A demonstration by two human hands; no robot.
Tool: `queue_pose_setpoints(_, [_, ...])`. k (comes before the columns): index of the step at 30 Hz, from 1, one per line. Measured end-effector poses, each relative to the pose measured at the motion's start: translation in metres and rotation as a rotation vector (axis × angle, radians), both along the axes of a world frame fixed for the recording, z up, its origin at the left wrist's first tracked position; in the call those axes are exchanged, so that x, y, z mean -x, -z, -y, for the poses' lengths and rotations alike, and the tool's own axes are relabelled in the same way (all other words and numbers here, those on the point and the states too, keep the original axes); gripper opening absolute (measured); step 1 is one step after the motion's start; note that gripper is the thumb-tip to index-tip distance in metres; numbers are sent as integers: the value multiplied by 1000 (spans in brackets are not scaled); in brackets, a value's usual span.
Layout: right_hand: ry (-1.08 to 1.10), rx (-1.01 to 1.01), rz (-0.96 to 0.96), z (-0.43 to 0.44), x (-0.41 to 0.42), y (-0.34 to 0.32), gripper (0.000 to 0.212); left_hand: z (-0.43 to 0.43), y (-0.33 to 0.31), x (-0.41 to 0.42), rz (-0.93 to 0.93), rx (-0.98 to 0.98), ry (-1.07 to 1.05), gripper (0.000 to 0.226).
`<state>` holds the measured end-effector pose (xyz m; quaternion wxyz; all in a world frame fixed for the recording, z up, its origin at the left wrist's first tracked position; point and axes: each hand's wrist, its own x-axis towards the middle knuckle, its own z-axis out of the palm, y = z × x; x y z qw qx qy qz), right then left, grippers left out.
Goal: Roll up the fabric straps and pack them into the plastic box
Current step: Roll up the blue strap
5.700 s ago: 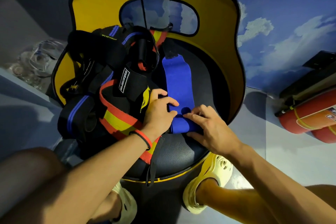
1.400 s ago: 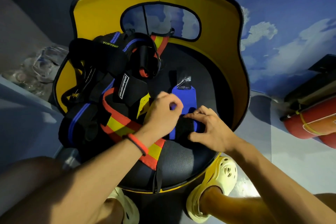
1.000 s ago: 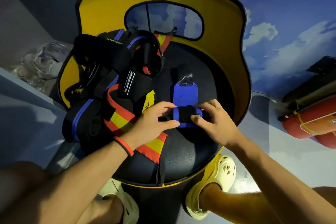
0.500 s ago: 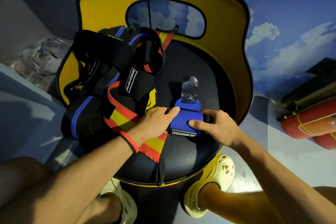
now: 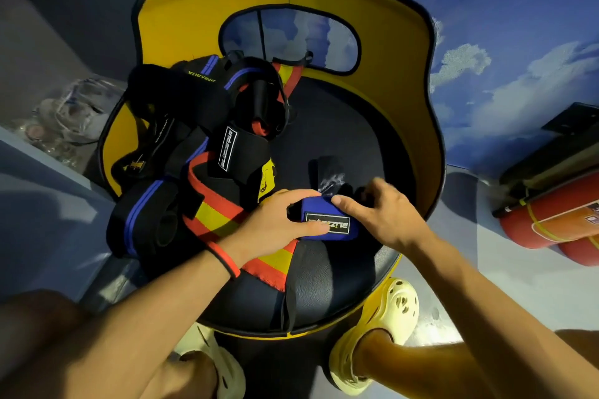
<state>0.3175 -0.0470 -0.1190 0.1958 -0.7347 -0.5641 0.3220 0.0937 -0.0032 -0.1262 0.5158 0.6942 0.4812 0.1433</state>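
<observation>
Head view: the left hand (image 5: 275, 227) grips one end of the blue strap (image 5: 327, 225), which is now a tight roll lying on the black chair seat (image 5: 324, 285). Its fingers (image 5: 311, 228) are curled round the roll's near and far sides, likely so the coil cannot spring loose. The right hand (image 5: 389, 215) meets it from the other end. Its thumb presses on top of the roll and its fingers are bent over the spot where the black tail (image 5: 327, 172) leaves the roll. It seems to be holding tension for the last turn, though blur hides the exact pinch.

Just left of the left fingers lies the heap of loose straps (image 5: 207, 152), the red-and-yellow strap (image 5: 220, 215) passing under the wrist. Further left, off the chair, sits a clear plastic container (image 5: 74, 107), too blurred to confirm as the box. Well right of the right fingers is a red fire extinguisher (image 5: 557, 214).
</observation>
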Motion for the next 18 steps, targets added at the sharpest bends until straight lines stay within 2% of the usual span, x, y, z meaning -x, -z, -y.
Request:
queue_pose_setpoints(3, [-92, -180, -101, 7, -2, 9, 28, -1, 2, -7, -40, 41, 55, 48])
queue_pose_setpoints(5, [-86, -108, -235, 14, -4, 12, 22, -3, -1, -12, -87, 68, 49, 50])
queue_pose_setpoints(6, [-106, -42, -279, 16, -7, 12, 26, -4, -3, -14, -119, 57, 27, 50])
queue_pose_setpoints(7, [-149, -5, -279, 16, -10, 11, 44, -5, -4, -16, -156, 31, -9, 50])
queue_pose_setpoints(9, [-250, -30, -132, 17, -11, 15, 77, -8, -5, -21, -209, 2, -127, 54])
queue_pose_setpoints(10, [-255, -81, -105, 18, -9, 17, 82, -9, -5, -23, -226, 7, -181, 57])
queue_pose_setpoints(12, [-204, -156, -138, 18, -3, 16, 78, -10, -5, -27, -249, 23, -225, 60])
queue_pose_setpoints(15, [-156, -133, -130, 13, -1, 9, 86, -8, -11, -32, -382, -37, -211, 60])
queue_pose_setpoints(17, [-118, -72, -136, 9, -2, 6, 93, -7, -14, -35, -485, -28, -103, 45])
queue_pose_setpoints(18, [-96, -49, -150, 8, -2, 6, 93, -6, -16, -36, -457, 38, -67, 41])
